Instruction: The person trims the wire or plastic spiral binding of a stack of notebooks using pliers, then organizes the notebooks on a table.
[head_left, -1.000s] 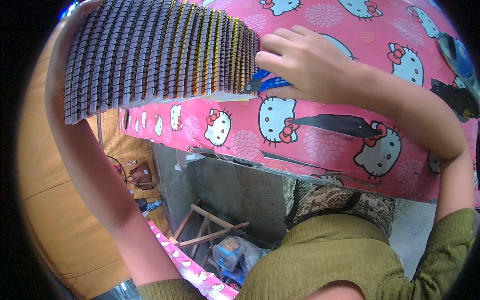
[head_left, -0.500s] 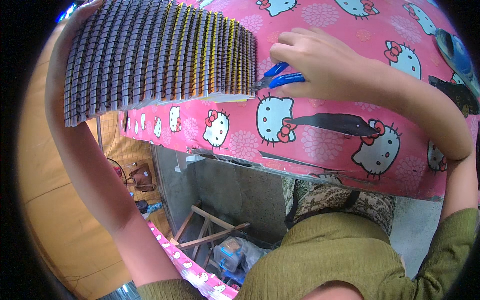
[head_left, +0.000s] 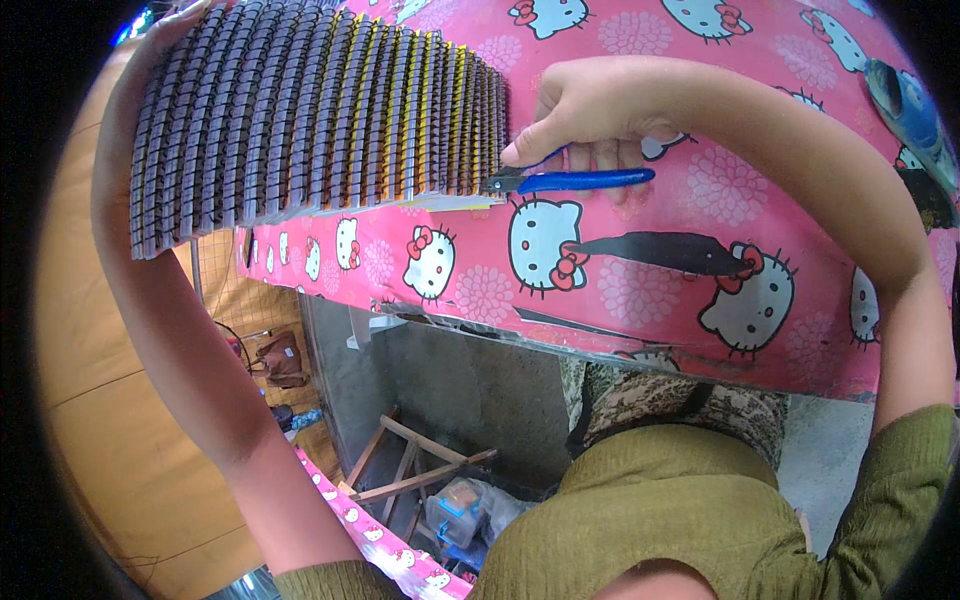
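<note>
A long row of spiral-bound notebooks (head_left: 300,120) stands packed together, their black coil spines facing me and yellow showing among those toward the right. My right hand (head_left: 595,105) is closed around the blue-handled wire cutters (head_left: 585,180), its thumb pointing toward the jaws. The cutters' dark jaws touch or nearly touch the lower corner of the rightmost notebooks. My left arm (head_left: 125,170) reaches around the left end of the row. Of my left hand only a sliver shows at the upper left edge, and its fingers are hidden behind the notebooks.
Beneath the notebooks is a table with a pink cartoon-cat cover (head_left: 640,290), torn in a dark patch. A blue object (head_left: 910,115) lies at the far right. Below the table edge are a wooden frame (head_left: 420,465) and a clear plastic box (head_left: 457,512).
My right hand has rolled over, with the wrist raised and the fingers now underneath. The cutters have turned with it, and their jaws moved slightly left and down. My left arm is almost unchanged.
</note>
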